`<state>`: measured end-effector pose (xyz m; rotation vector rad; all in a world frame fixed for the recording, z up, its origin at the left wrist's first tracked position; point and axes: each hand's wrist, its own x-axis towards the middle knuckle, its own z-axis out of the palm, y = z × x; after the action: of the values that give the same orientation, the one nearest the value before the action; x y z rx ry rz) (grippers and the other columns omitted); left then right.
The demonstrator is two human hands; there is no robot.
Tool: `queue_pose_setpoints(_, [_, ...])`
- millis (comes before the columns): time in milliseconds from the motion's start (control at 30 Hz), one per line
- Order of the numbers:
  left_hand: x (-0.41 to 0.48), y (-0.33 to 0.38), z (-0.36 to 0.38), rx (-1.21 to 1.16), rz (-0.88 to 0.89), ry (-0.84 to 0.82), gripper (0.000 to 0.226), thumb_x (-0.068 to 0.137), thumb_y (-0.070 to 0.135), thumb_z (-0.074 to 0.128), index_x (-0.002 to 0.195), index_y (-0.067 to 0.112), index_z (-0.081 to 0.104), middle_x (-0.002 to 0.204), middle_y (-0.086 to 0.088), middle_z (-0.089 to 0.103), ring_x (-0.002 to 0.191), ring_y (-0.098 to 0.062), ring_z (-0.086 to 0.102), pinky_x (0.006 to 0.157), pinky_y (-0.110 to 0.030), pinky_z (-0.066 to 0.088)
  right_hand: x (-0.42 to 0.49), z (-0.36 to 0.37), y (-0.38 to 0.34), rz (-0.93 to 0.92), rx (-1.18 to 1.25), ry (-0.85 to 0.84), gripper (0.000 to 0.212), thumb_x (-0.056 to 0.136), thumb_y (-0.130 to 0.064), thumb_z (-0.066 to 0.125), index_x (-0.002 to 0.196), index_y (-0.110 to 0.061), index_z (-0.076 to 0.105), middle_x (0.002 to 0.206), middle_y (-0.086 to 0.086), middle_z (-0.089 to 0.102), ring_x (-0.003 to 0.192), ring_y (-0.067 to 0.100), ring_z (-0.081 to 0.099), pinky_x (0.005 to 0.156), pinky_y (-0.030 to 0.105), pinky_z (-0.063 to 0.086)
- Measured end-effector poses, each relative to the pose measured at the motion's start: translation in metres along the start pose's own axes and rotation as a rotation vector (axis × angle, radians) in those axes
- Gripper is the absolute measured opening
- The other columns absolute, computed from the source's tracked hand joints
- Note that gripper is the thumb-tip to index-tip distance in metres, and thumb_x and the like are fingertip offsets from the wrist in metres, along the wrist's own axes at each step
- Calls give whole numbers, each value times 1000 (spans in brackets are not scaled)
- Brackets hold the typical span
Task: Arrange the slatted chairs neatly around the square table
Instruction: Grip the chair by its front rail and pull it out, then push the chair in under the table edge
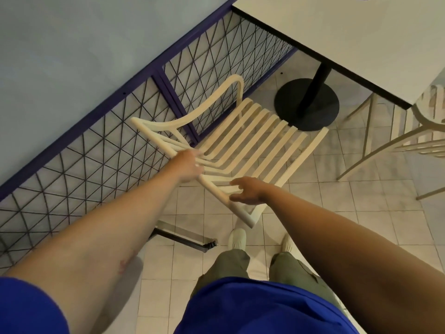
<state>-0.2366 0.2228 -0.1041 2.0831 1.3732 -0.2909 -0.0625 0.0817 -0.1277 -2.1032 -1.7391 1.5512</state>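
Observation:
A cream slatted chair [252, 133] with armrests stands on the tiled floor in front of me, its seat facing the square white table [349, 39]. My left hand [191, 168] lies over the top rail of the chair's backrest, blurred, fingers spread across the slats. My right hand [248, 191] is at the same rail nearer its right end, fingers loosely curved and touching the rail without closing round it. A second slatted chair [409, 138] stands at the right, partly under the table's corner.
The table stands on a black post with a round black base [307, 104] just beyond the chair seat. A purple-framed wire mesh fence [120, 141] runs along the left, close to the chair's armrest. A metal foot [185, 237] lies near my shoes.

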Motion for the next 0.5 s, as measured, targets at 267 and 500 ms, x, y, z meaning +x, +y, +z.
queue_pose_setpoints(267, [-21, 69, 24, 248, 245, -421, 57, 94, 36, 65, 147, 23, 47, 148, -6, 51, 128, -25, 51, 100, -36, 42, -39, -22, 40, 68, 39, 71, 60, 95, -42, 57, 146, -15, 40, 150, 8, 41, 136, 25, 39, 113, 42, 31])
queue_pose_setpoints(500, [-23, 98, 48, 188, 257, -540, 64, 92, 41, 67, 149, 20, 46, 148, -4, 51, 130, -24, 52, 108, -40, 41, -83, -26, 83, 183, 116, 127, 61, 95, -41, 57, 146, -11, 40, 148, 11, 43, 133, 25, 44, 112, 40, 32])
